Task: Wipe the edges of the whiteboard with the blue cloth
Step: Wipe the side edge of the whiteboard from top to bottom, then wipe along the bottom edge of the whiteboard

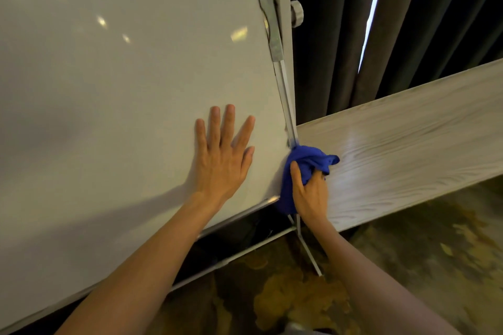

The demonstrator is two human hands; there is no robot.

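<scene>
We are closing our right hand (310,193) around one bunched, deep-blue soft cloth (304,163), thumb on the near face and fingers curled over the far side, so that the wad is being pinched against the right-hand edge of the one large, glossy white whiteboard with a thin silver metal frame (122,62), just above its lower right corner. We are judging the cloth to be light, limp and easily squashed, so it is likely moulding itself round the narrow frame rail; the best hold looks to be a loose fist wrapping the fabric over both faces of the rail, with a loose tail flopping out to the right. We are pressing our left hand (223,155) flat on the board face, fingers spread and holding nothing, just beside the wiped edge. The board itself is looking stiff, smooth and probably slippery, and, mounted on one grey metal stand post with a round grey clamp knob (296,12), it seems liable to swing or tilt, which is why we are bracing it. Beyond the cloth we are seeing one pale wood-grain desk (408,139), dark pleated curtains (334,35) and patterned brown carpet (299,294) on the floor.
</scene>
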